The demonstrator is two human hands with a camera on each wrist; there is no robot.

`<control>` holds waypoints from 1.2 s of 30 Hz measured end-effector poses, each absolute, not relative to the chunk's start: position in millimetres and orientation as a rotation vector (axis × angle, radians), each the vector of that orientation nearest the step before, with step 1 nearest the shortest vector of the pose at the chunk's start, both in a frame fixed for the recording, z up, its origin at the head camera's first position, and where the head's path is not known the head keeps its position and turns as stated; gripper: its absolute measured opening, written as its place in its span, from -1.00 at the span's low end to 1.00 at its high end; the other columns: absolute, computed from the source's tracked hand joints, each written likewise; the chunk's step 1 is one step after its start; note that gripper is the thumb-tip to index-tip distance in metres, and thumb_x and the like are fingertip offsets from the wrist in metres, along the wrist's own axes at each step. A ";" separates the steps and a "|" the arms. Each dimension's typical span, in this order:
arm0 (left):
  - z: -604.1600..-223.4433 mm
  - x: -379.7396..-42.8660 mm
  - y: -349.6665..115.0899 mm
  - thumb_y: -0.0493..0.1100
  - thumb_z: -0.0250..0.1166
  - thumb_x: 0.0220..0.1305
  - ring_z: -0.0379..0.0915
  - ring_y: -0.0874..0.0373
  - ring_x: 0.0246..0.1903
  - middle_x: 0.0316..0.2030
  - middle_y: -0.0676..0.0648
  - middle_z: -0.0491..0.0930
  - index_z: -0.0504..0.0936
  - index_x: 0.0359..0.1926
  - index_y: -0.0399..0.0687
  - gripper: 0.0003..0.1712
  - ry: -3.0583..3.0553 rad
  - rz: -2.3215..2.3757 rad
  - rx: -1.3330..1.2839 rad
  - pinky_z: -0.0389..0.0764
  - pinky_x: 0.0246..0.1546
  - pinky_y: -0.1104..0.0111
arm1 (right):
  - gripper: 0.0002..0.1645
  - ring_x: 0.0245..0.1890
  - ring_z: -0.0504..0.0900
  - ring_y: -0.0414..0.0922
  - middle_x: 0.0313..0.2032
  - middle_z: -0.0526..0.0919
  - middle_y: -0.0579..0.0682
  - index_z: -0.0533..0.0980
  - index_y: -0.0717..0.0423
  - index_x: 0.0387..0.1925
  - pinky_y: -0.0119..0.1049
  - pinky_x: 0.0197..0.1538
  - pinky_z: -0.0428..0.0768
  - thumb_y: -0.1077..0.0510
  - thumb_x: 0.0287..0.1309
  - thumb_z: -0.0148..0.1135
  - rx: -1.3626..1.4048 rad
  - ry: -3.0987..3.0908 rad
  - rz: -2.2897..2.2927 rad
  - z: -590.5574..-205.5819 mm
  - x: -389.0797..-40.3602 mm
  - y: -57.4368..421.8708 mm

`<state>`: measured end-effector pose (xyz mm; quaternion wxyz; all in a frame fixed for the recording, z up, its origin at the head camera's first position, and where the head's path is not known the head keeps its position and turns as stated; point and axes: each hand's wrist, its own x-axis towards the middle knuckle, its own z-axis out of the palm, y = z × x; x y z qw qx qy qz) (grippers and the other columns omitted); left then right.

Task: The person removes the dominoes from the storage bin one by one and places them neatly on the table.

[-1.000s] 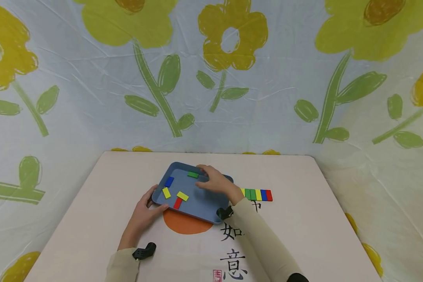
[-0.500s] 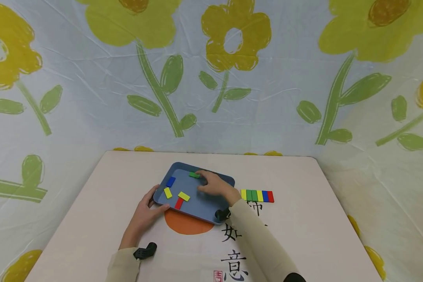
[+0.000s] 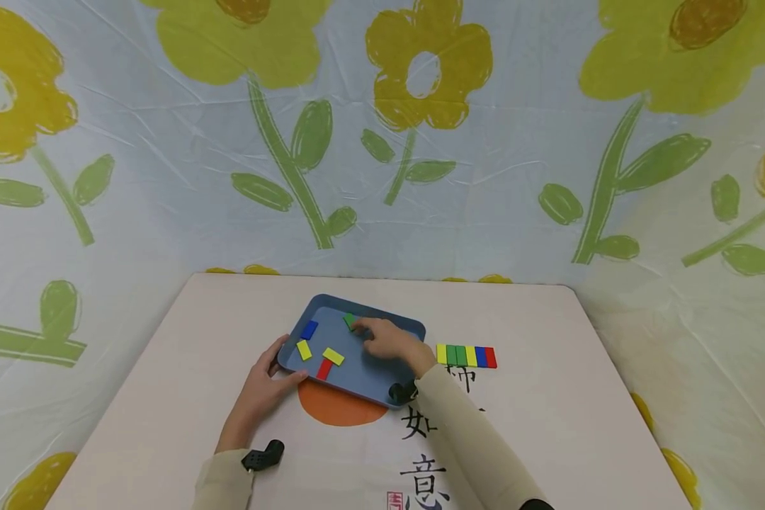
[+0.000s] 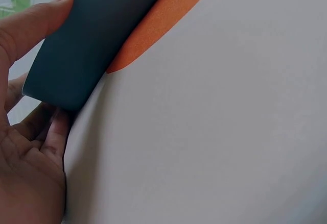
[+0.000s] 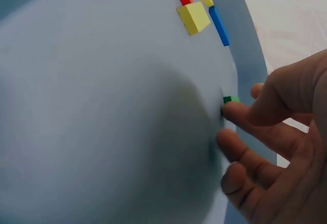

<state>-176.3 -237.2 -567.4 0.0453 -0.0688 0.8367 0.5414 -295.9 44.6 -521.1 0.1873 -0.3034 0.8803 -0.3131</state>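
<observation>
My left hand (image 3: 263, 389) grips the left corner of a blue-grey tray (image 3: 357, 391), thumb at the rim. In the left wrist view the thumb (image 4: 43, 22) lies against the dark tray wall (image 4: 97, 40), other fingers low at its corner. Inside the tray, my right hand (image 3: 392, 340) touches a green block (image 3: 349, 321) with its index fingertip; the thumb stands apart from it. The right wrist view shows the green block (image 5: 231, 99) partly hidden behind that fingertip. A blue block (image 3: 309, 330), two yellow blocks (image 3: 333, 355) and a red block (image 3: 324, 369) also lie in the tray.
Right of the tray, several coloured blocks form a tight row (image 3: 466, 355) on the pale table (image 3: 548, 425). An orange printed disc (image 3: 338, 411) and black written characters (image 3: 423, 482) mark the cloth. A flowered curtain (image 3: 472, 198) hangs behind.
My right hand has come down to the green block near the far wall. The block has turned and shifted slightly toward me. My left hand keeps its hold on the tray.
</observation>
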 end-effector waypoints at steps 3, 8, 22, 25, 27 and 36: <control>-567.8 -177.3 -237.4 0.17 0.53 0.24 0.07 -0.23 0.60 0.65 -0.22 0.02 0.07 0.67 0.19 0.14 2.558 1.651 -0.209 0.25 0.55 -0.05 | -0.38 0.15 0.59 0.01 0.31 0.61 0.08 0.45 0.12 0.43 -0.07 0.21 0.62 0.32 0.36 0.02 -0.847 2.504 -0.895 -521.7 -296.8 44.0; -569.3 -178.4 -235.6 0.17 0.53 0.24 0.08 -0.21 0.60 0.65 -0.21 0.05 0.09 0.67 0.19 0.13 2.566 1.651 -0.194 0.26 0.55 -0.02 | -0.35 0.12 0.55 -0.03 0.37 0.57 0.07 0.42 0.13 0.46 -0.13 0.17 0.59 0.32 0.35 0.01 -0.842 2.542 -0.924 -525.7 -300.8 43.0; -565.9 -177.2 -237.0 0.18 0.53 0.23 0.10 -0.24 0.60 0.65 -0.22 0.03 0.07 0.67 0.19 0.15 2.576 1.641 -0.215 0.26 0.55 -0.05 | -0.43 0.13 0.58 0.00 0.27 0.64 0.10 0.50 0.15 0.38 -0.18 0.09 0.59 0.29 0.36 0.08 -0.919 2.412 -0.904 -511.1 -282.9 44.1; -565.1 -177.5 -236.4 0.16 0.53 0.24 0.07 -0.23 0.61 0.66 -0.22 0.01 0.08 0.67 0.19 0.14 2.561 1.657 -0.212 0.25 0.56 -0.04 | -0.40 0.02 0.60 -0.03 0.29 0.62 0.14 0.46 0.17 0.41 -0.23 -0.01 0.63 0.25 0.36 0.16 -0.930 2.416 -0.950 -510.3 -285.5 44.9; -565.3 -177.5 -235.5 0.15 0.53 0.24 0.07 -0.22 0.61 0.65 -0.22 0.02 0.08 0.67 0.18 0.13 2.556 1.666 -0.204 0.24 0.56 -0.03 | -0.35 -0.06 0.60 -0.06 0.32 0.59 0.16 0.44 0.16 0.43 -0.23 -0.06 0.65 0.22 0.32 0.26 -0.929 2.437 -0.981 -511.9 -289.2 45.5; -567.2 -177.3 -236.2 0.16 0.54 0.23 0.08 -0.23 0.60 0.66 -0.21 0.02 0.08 0.67 0.22 0.14 2.556 1.654 -0.226 0.25 0.56 -0.05 | -0.10 -0.01 0.58 -0.05 0.39 0.48 0.18 0.29 0.19 0.54 -0.10 0.14 0.64 0.12 0.26 0.43 -0.926 2.540 -0.835 -526.8 -301.8 40.0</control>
